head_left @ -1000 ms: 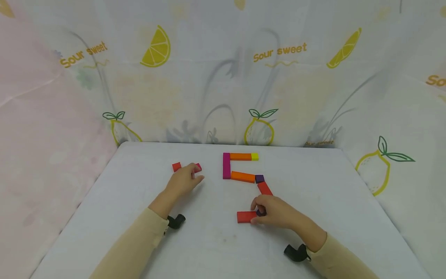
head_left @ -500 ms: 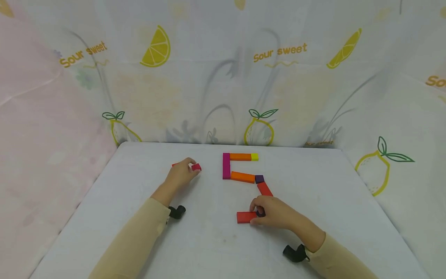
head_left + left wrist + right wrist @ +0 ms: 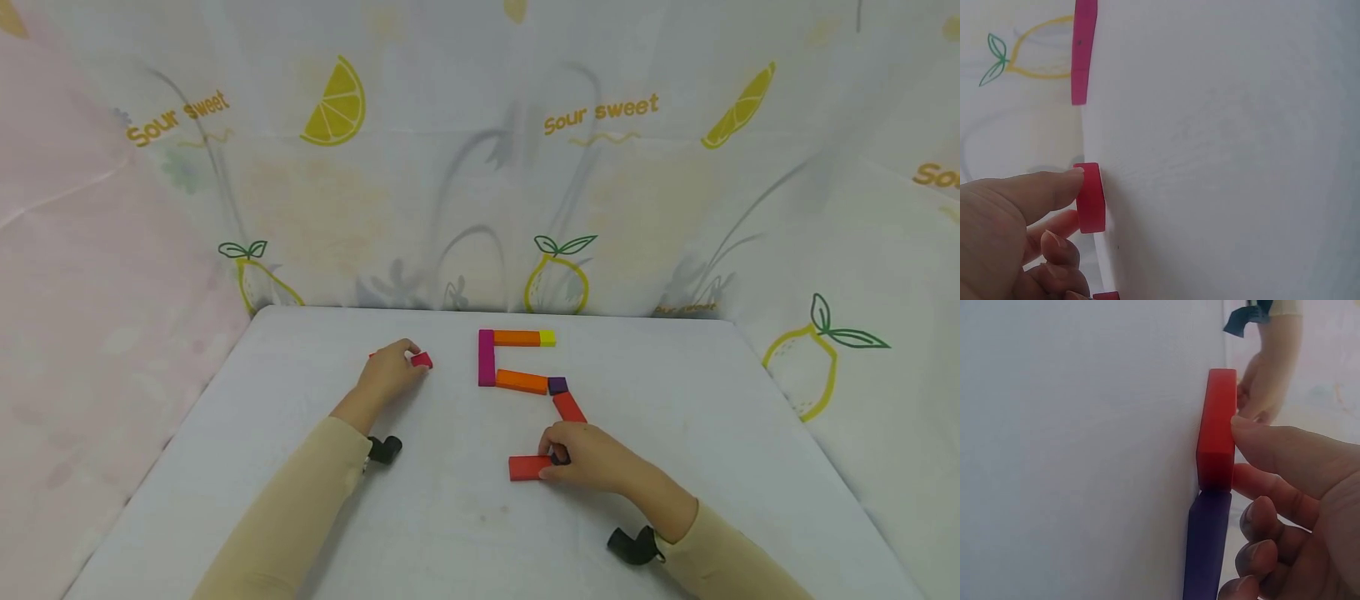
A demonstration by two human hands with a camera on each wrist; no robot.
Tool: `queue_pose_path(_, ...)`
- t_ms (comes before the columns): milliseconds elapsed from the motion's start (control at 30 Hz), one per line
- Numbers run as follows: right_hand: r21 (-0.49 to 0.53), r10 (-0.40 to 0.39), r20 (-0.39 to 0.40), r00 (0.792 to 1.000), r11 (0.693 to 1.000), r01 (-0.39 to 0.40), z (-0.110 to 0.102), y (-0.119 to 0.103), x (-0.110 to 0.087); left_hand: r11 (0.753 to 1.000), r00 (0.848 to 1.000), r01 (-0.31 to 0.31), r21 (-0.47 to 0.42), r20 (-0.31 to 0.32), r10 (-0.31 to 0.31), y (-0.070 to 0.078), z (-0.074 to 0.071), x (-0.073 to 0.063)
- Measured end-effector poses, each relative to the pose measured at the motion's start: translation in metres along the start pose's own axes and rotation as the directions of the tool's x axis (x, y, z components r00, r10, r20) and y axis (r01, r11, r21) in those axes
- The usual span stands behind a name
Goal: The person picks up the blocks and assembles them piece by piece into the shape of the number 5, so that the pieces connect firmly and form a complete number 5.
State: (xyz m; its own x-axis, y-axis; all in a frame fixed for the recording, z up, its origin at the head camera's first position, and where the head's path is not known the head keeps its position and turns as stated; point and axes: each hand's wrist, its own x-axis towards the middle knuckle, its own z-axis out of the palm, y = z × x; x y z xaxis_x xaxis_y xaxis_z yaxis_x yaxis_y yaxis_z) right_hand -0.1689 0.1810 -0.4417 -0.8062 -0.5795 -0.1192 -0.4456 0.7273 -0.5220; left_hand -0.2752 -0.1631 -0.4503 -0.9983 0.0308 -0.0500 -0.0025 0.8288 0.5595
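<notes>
My left hand (image 3: 387, 372) pinches a small crimson block (image 3: 422, 360) at the left of the table, thumb on its near side in the left wrist view. Another red block (image 3: 1107, 295) lies mostly hidden behind that hand. With thumb and index finger, my right hand (image 3: 592, 457) pinches a red block (image 3: 1217, 419) lying flat near the middle. A dark purple block (image 3: 1207, 544) meets that red block end to end, under the curled fingers. Beyond the right hand a slanted red block (image 3: 570, 407) reaches up to a small purple block (image 3: 557, 385).
Farther back, a magenta block (image 3: 487, 358) joins two orange blocks (image 3: 517, 338), the upper one ending at a yellow block (image 3: 547, 338). All lie on a white table (image 3: 420, 533) before a lemon-printed curtain (image 3: 450, 192).
My left fingers have closed on the crimson block, which has shifted slightly left and now shows more. The right hand stays at the red block with hardly any movement.
</notes>
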Motion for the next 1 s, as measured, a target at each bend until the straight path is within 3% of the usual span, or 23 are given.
queue_pose_path(200, 0.033, 0.025, 0.012, 1.0, 0.999, -0.026, 0.0, -0.001, 0.001, 1.0, 1.0, 0.022, -0.004, 0.01, -0.022, -0.001, -0.001, 0.0)
queue_pose_path(633, 0.057, 0.039, 0.022, 0.999, 0.998, -0.04, 0.0, -0.002, 0.001, 1.0, 0.999, 0.01, 0.017, 0.034, -0.01, 0.002, -0.001, -0.001)
queue_pose_path(1000, 0.071, 0.059, 0.038, 0.998, 0.996, -0.062, -0.001, -0.005, 0.001, 1.0, 0.992, 0.014, 0.009, 0.124, -0.015, 0.005, 0.001, -0.01)
